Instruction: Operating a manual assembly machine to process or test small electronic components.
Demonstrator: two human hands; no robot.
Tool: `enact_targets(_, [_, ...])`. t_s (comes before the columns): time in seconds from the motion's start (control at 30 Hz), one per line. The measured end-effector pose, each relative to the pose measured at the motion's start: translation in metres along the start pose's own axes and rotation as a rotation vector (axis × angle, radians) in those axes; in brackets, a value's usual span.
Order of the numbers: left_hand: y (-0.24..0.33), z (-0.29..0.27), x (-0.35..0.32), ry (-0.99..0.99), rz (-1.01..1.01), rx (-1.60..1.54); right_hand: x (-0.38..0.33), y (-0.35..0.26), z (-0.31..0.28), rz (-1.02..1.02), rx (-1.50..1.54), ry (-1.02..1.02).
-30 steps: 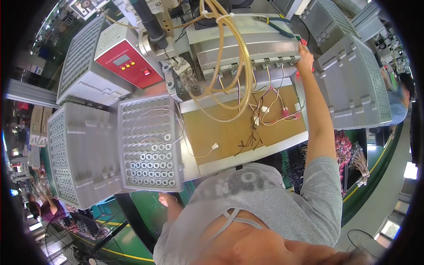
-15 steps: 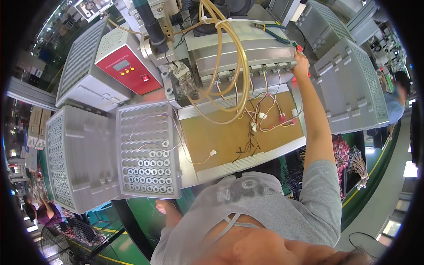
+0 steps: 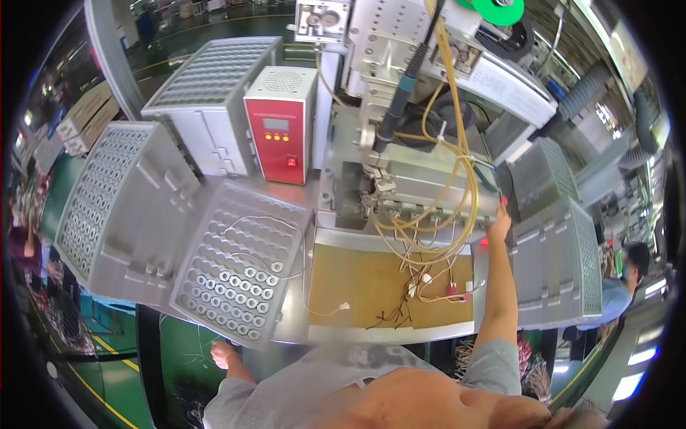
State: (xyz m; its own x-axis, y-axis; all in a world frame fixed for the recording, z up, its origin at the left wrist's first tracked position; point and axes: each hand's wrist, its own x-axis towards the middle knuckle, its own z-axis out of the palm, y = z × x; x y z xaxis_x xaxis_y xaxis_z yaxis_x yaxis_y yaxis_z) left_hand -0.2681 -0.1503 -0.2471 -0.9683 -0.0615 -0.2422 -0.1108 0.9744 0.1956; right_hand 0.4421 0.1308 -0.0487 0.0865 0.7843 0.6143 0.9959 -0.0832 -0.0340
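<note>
Head view: the right hand (image 3: pixel 498 223) reaches up to the right end of the grey machine (image 3: pixel 429 189) at centre frame, fingertips touching it; whether it grips anything I cannot tell. The left hand (image 3: pixel 223 353) hangs low, lower left, apparently empty. The grey tray (image 3: pixel 243 268) holds ring parts only in its lower rows, so filling looks partly done.

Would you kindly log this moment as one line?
right hand: raised, touching grey machine | left hand: low, below ring tray

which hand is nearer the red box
Right. The right hand is raised at the machine's right end, level with the red box; the left hand hangs low below the bench.
</note>
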Motion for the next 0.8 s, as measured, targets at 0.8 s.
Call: enact_targets(0.8, [0.005, 0.000, -0.005, 0.014, -0.010, -0.030, -0.002, -0.001, -0.004, 0.027, 0.091, 0.070])
